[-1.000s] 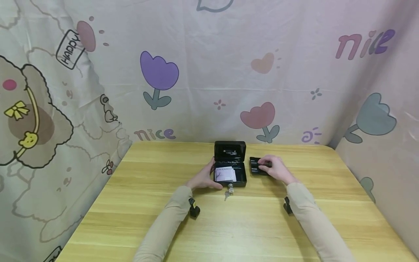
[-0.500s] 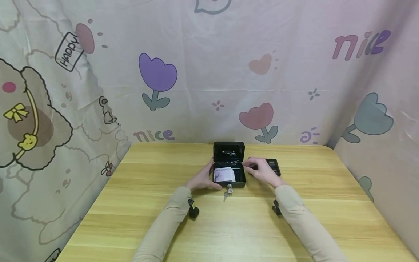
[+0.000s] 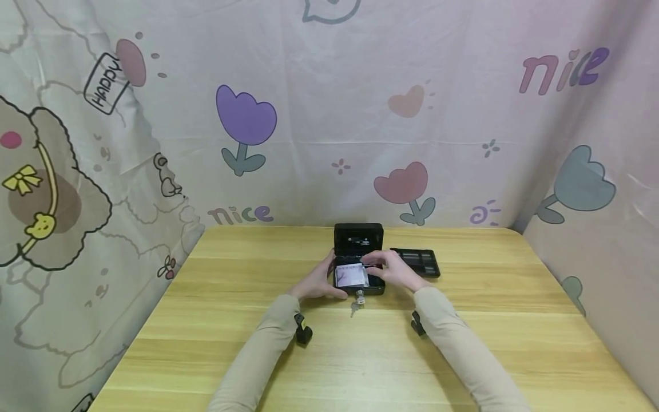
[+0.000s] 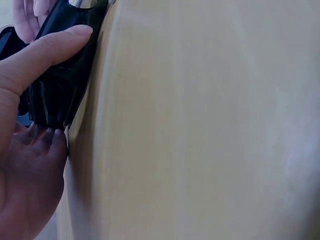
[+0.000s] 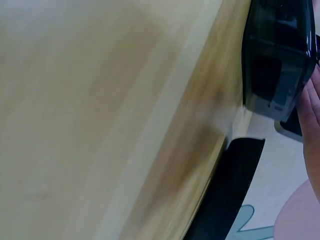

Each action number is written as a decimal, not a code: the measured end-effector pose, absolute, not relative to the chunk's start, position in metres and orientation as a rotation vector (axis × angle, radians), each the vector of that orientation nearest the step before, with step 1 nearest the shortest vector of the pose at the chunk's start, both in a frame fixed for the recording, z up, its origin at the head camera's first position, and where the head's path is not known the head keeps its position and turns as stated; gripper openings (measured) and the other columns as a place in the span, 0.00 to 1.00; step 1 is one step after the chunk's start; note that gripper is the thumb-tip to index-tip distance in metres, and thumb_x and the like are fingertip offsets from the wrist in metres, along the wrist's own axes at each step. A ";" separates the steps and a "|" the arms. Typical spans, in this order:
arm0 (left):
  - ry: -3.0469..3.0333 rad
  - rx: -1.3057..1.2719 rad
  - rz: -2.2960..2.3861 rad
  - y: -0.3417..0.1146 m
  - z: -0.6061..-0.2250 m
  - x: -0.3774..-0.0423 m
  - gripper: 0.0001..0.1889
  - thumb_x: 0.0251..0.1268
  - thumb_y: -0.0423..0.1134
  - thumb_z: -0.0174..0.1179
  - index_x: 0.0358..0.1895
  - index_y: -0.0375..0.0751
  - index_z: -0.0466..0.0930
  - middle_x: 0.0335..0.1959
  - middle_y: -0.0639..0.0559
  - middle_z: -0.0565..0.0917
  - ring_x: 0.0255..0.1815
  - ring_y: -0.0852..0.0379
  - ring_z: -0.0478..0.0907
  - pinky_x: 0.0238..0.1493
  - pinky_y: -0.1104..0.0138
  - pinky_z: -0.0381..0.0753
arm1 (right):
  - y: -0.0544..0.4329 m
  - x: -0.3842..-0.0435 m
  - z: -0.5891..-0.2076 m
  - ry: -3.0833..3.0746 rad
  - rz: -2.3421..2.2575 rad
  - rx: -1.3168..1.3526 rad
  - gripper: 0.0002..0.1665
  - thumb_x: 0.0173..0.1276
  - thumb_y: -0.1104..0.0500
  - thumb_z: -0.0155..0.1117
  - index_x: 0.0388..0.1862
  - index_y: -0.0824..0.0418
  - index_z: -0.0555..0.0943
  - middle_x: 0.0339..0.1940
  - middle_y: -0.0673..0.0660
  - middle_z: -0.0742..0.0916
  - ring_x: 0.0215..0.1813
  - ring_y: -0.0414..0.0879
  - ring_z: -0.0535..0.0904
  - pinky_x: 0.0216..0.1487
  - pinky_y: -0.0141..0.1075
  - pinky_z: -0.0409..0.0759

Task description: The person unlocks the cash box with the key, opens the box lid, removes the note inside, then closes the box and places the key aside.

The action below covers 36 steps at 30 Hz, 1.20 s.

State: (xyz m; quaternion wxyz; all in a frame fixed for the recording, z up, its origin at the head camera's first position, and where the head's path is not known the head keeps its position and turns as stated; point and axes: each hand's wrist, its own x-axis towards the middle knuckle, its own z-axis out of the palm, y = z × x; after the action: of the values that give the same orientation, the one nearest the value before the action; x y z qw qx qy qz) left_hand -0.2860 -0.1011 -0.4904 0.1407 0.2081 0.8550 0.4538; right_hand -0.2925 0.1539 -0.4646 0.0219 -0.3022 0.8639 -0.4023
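Note:
A small black cash box [image 3: 379, 290] stands on the table with its lid [image 3: 358, 232] raised. Inside, on the left, lie pale purple papers [image 3: 350, 276] that look like banknotes. Keys [image 3: 355, 309] hang from the lock at the front. My left hand [image 3: 316, 283] grips the box's left front corner; in the left wrist view its thumb [image 4: 52, 49] lies on the front face and its fingers are at the side. Over the right part of the box is my right hand [image 3: 396, 270], thumb and fingers apart near the papers' right edge. Its fingertips are partly hidden in the right wrist view.
A black compartment tray [image 3: 427, 264] lies on the table just right of the box, behind my right hand. The wooden table [image 3: 360, 360] ends at the back against a patterned cloth [image 3: 309, 114]. A wrist camera [image 3: 304, 332] sits on each sleeve.
My right hand has left the black tray and moved left to over the open box. The left hand stays on the box. More of the tray now shows.

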 end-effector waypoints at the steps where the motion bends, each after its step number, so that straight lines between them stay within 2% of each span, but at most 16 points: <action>1: 2.467 0.604 1.312 -0.101 -0.490 -0.286 0.68 0.47 0.39 0.80 0.82 0.35 0.32 0.83 0.33 0.45 0.83 0.38 0.51 0.84 0.53 0.52 | 0.152 -0.293 -0.465 2.665 -1.245 -0.953 0.19 0.70 0.67 0.64 0.59 0.69 0.82 0.58 0.65 0.87 0.59 0.59 0.84 0.65 0.54 0.81; 8: 2.470 0.609 1.307 -0.102 -0.491 -0.285 0.68 0.47 0.39 0.80 0.81 0.34 0.32 0.83 0.32 0.45 0.83 0.38 0.51 0.83 0.52 0.52 | 0.143 -0.299 -0.468 2.614 -1.221 -1.014 0.19 0.70 0.68 0.63 0.59 0.70 0.81 0.59 0.67 0.86 0.60 0.61 0.83 0.64 0.53 0.82; 18: 2.437 0.604 1.334 -0.102 -0.494 -0.288 0.69 0.48 0.39 0.80 0.82 0.36 0.30 0.83 0.34 0.42 0.83 0.38 0.49 0.83 0.52 0.52 | 0.134 -0.303 -0.470 2.637 -1.145 -0.980 0.19 0.70 0.66 0.64 0.59 0.66 0.83 0.58 0.63 0.87 0.61 0.57 0.83 0.65 0.53 0.81; 29: 2.430 0.596 1.350 -0.103 -0.496 -0.288 0.69 0.48 0.39 0.80 0.82 0.36 0.30 0.83 0.33 0.43 0.83 0.38 0.49 0.83 0.51 0.53 | 0.127 -0.302 -0.464 2.655 -1.108 -0.948 0.19 0.69 0.65 0.65 0.59 0.67 0.83 0.60 0.64 0.86 0.65 0.60 0.80 0.68 0.57 0.77; 36: 2.450 0.593 1.322 -0.103 -0.495 -0.288 0.69 0.48 0.41 0.80 0.82 0.37 0.30 0.83 0.34 0.43 0.83 0.39 0.49 0.84 0.51 0.52 | 0.123 -0.303 -0.464 2.641 -1.103 -0.999 0.19 0.68 0.65 0.66 0.57 0.67 0.83 0.58 0.63 0.87 0.61 0.57 0.82 0.65 0.54 0.80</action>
State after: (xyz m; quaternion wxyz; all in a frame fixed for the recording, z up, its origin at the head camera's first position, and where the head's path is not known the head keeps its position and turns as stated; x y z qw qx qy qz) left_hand -0.2881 -0.1029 -0.4950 0.1473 0.2060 0.8514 0.4593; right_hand -0.3032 0.1232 -0.4643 0.0551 -0.3291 0.8699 -0.3632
